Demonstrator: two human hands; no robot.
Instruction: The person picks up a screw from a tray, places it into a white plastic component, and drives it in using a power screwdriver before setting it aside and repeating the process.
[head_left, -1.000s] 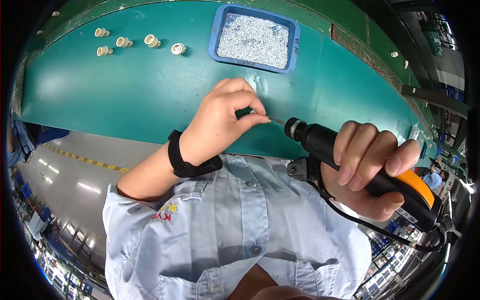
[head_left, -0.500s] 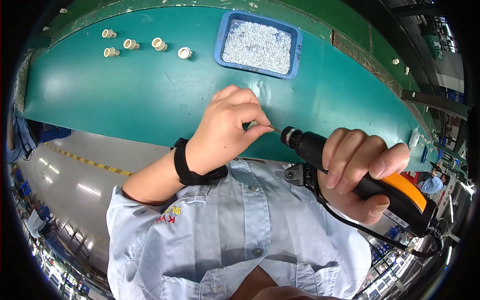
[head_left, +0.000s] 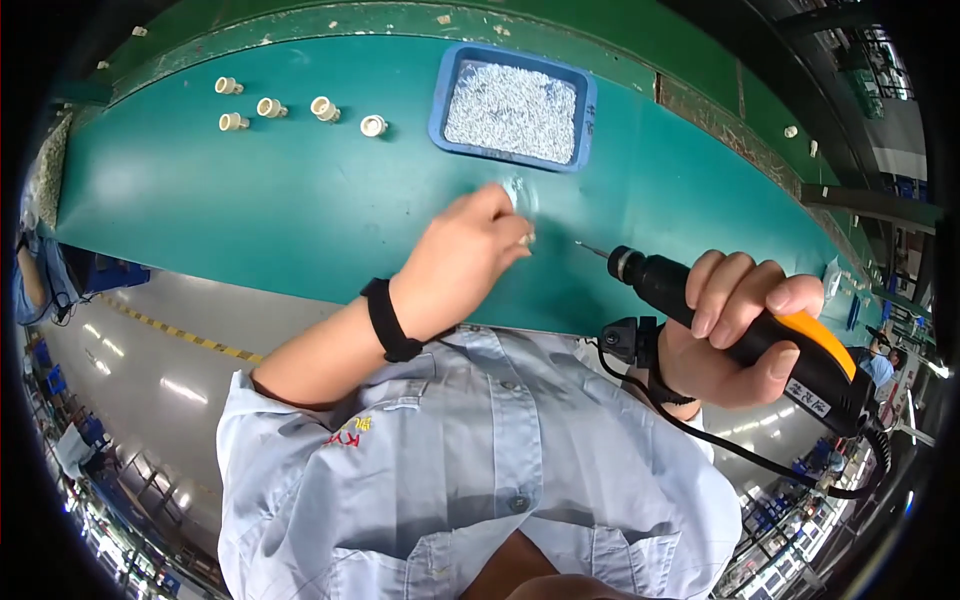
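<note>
My right hand (head_left: 740, 325) is wrapped round a black and orange electric screwdriver (head_left: 660, 285). Its thin bit (head_left: 591, 248) points left toward my other hand, with a gap between them. My left hand (head_left: 460, 250) is held over the green bench with its fingers pinched together. A small pale piece (head_left: 528, 239) shows at those fingertips, mostly covered, so I cannot make out its kind. Beyond the hands stands a blue tray (head_left: 437, 122) filled with a heap of tiny silvery metal parts (head_left: 510, 112).
Several cream cylindrical fittings (head_left: 324, 109) lie apart at the far left of the green bench (head_left: 180, 200). A raised green ledge (head_left: 370, 22) runs along the back. The screwdriver's black cable (head_left: 884, 455) hangs at the right. A person's arm (head_left: 32, 275) shows at the left edge.
The screwdriver has drawn back to the right, and its bit has come away from my left fingertips. My left hand has turned, and a pale piece now shows in its pinch.
</note>
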